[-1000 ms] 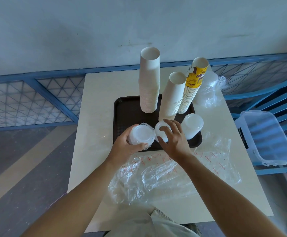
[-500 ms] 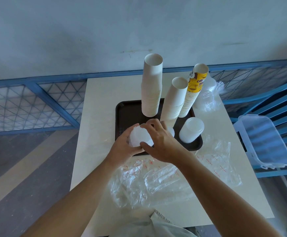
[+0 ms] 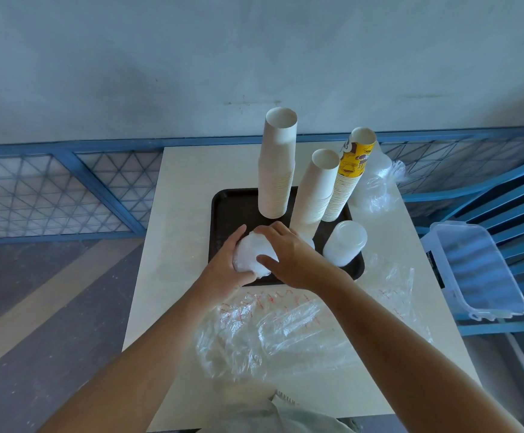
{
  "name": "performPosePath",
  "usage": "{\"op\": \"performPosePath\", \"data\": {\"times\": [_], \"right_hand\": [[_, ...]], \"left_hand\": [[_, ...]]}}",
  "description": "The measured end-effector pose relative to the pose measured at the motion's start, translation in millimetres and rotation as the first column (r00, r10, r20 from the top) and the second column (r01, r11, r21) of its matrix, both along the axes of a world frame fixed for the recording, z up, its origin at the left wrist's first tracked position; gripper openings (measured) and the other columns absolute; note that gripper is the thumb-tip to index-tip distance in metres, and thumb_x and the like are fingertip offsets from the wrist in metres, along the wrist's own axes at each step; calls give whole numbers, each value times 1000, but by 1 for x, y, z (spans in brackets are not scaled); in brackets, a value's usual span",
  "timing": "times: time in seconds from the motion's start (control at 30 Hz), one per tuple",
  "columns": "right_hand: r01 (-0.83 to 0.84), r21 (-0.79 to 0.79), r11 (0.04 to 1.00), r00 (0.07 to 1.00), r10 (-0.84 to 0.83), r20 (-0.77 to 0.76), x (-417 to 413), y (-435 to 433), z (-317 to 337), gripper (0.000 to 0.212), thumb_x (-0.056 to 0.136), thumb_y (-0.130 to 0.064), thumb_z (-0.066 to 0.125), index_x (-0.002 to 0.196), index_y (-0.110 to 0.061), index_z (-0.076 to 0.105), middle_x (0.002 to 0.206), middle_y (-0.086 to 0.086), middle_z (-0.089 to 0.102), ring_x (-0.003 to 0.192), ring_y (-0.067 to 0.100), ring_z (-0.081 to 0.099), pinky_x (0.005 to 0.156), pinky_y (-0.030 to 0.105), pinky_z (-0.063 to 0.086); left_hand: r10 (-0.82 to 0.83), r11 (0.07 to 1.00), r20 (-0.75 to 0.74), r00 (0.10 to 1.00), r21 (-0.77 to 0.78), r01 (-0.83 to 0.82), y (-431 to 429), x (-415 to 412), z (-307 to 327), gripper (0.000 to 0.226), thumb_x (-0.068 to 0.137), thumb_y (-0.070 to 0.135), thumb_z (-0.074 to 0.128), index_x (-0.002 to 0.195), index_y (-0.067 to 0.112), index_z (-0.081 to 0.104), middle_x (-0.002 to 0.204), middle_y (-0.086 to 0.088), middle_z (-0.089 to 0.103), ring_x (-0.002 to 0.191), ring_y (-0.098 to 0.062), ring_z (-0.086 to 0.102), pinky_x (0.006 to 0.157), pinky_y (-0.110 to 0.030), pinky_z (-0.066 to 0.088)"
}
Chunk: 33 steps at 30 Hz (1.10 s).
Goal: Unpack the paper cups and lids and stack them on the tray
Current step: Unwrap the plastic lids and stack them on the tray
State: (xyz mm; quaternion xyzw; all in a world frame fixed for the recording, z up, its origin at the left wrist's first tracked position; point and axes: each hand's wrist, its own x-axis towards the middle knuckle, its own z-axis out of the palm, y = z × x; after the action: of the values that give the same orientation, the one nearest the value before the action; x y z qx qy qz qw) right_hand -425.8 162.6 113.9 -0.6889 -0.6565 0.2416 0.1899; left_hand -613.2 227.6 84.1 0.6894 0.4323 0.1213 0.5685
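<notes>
Cream tabletop takes up the lower middle of the frame, with empty plastic wrap crumpled nearest me. Just beyond it both hands meet over the near left edge of the dark tray. My left hand curls round the left side of a bundle of lids, and my right hand clasps it from the top and right, thumb on the near side.

The bundle looks wrapped in thin film. I judge it light but slippery, the lids thin and easily bent, so I'd hold it round the sides and squeeze gently. To the right stands an unwrapped lid stack. Farther back are three leaning cup stacks – two white and one yellow-printed. Another bagged bundle lies off the tray at upper right.
</notes>
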Motion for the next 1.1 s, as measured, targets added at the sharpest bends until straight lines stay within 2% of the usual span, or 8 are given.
{"op": "performPosePath", "data": {"times": [0.17, 0.3, 0.43, 0.6, 0.77, 0.87, 1.0, 1.1], "right_hand": [[77, 107, 991, 994, -67, -91, 14, -10, -1, 44, 100, -20, 67, 142, -19, 54, 134, 7, 53, 116, 27, 57, 100, 35, 50], [107, 204, 973, 990, -86, -109, 24, -22, 1, 49, 96, -17, 72, 142, -17, 56, 131, 7, 52, 116, 26, 56, 102, 34, 49], [93, 293, 952, 991, -60, -119, 37, -31, 7, 44, 94, -11, 73, 134, -22, 58, 129, 5, 50, 114, 22, 55, 97, 25, 49], [-2, 318, 948, 1000, 11, -26, 59, -40, 6, 48, 91, -8, 75, 132, -26, 59, 129, 5, 49, 112, 30, 56, 94, 44, 57], [-80, 193, 978, 993, 94, -68, 73, -51, 13, 58, 90, -35, 76, 140, -20, 50, 142, -1, 49, 120, 24, 50, 97, 41, 56], [-38, 135, 990, 996, 48, -77, 74, -53, 13, 63, 92, -47, 73, 142, -22, 45, 145, -3, 47, 121, 21, 52, 99, 38, 55], [87, 78, 993, 979, -70, -193, 73, -53, 11, 58, 90, -42, 76, 137, -24, 46, 139, -2, 52, 112, 17, 54, 96, 33, 55], [162, 73, 984, 954, -137, -265, 73, -53, 5, 55, 87, -44, 77, 129, -25, 49, 130, -4, 56, 107, 15, 56, 93, 36, 58]], "left_hand": [[144, 968, 133, 981, -226, -111, -13, 12, 3, 88, 74, 5, 68, 153, 36, 44, 136, 3, 58, 121, -17, 63, 102, -38, 59], [221, 918, 229, 948, -377, -123, -25, 25, 13, 56, 89, -2, 63, 137, 27, 63, 124, -8, 67, 103, -19, 65, 91, -30, 58], [308, 869, 304, 902, -475, -136, -36, 36, 18, 37, 100, -10, 53, 130, 8, 67, 118, -12, 72, 107, -21, 67, 95, -30, 57], [397, 858, 276, 875, -451, -247, -51, 48, 21, 27, 99, -4, 61, 117, 9, 76, 110, -9, 79, 103, -17, 73, 90, -25, 59], [333, 908, 243, 911, -344, -241, -61, 55, 21, 21, 99, 2, 64, 111, 9, 80, 110, -17, 77, 100, -21, 72, 100, -35, 58], [297, 929, 217, 930, -290, -229, -64, 59, 21, 24, 100, 2, 60, 112, 7, 79, 106, -18, 77, 96, -22, 70, 102, -39, 58], [261, 954, 151, 953, -192, -231, -71, 66, 25, 29, 102, 2, 56, 119, 12, 77, 105, -9, 79, 98, -20, 74, 99, -38, 59], [283, 958, 103, 954, -86, -275, -75, 67, 25, 25, 96, 6, 64, 111, 17, 80, 84, 2, 75, 82, -12, 70, 92, -37, 59]]}}
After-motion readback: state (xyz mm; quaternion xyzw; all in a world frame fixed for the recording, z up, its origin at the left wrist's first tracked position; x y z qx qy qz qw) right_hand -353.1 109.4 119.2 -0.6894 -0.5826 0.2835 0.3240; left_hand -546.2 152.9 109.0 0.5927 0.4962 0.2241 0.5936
